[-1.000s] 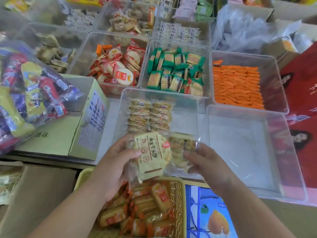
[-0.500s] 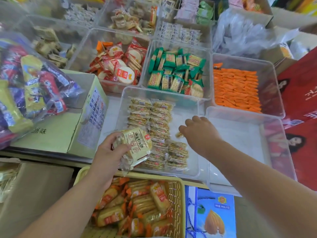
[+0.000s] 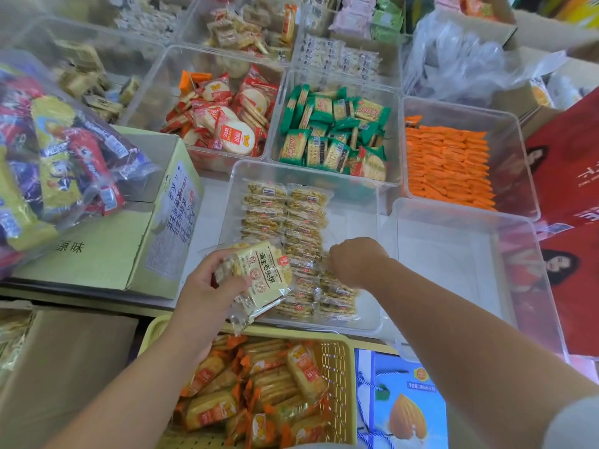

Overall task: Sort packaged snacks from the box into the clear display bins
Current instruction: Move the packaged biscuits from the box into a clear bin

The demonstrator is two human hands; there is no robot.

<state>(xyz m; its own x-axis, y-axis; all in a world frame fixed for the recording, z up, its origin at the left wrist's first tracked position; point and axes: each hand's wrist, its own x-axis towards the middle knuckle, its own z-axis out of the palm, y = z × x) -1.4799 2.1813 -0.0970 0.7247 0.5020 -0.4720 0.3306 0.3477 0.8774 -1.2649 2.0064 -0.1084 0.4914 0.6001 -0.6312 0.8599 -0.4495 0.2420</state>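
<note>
My left hand [image 3: 207, 290] grips a small stack of cream biscuit packs [image 3: 262, 277] above the near left corner of a clear bin [image 3: 304, 170]. Inside that bin lie rows of the same biscuit packs [image 3: 285, 218] in clear wrap. Reaching into the bin with its back turned up, my right hand [image 3: 356, 260] has its fingers curled down onto the near packs; they are hidden, so I cannot tell if they hold one. Below my hands stands a yellow basket [image 3: 337, 358] full of orange-wrapped packs [image 3: 275, 384].
A clear bin [image 3: 453, 260] with nothing in it stands to the right. Behind are bins of green packs [image 3: 334, 131], red packs [image 3: 227, 115] and orange packs [image 3: 447, 166]. At left, a bag of sweets [image 3: 48, 157] rests on a cardboard box [image 3: 97, 254]. A blue almond box [image 3: 405, 409] lies near right.
My right hand carried part of the stack into the bin, laid packs in the near rows and now sits lower over them. My left hand keeps its stack, shifted slightly left.
</note>
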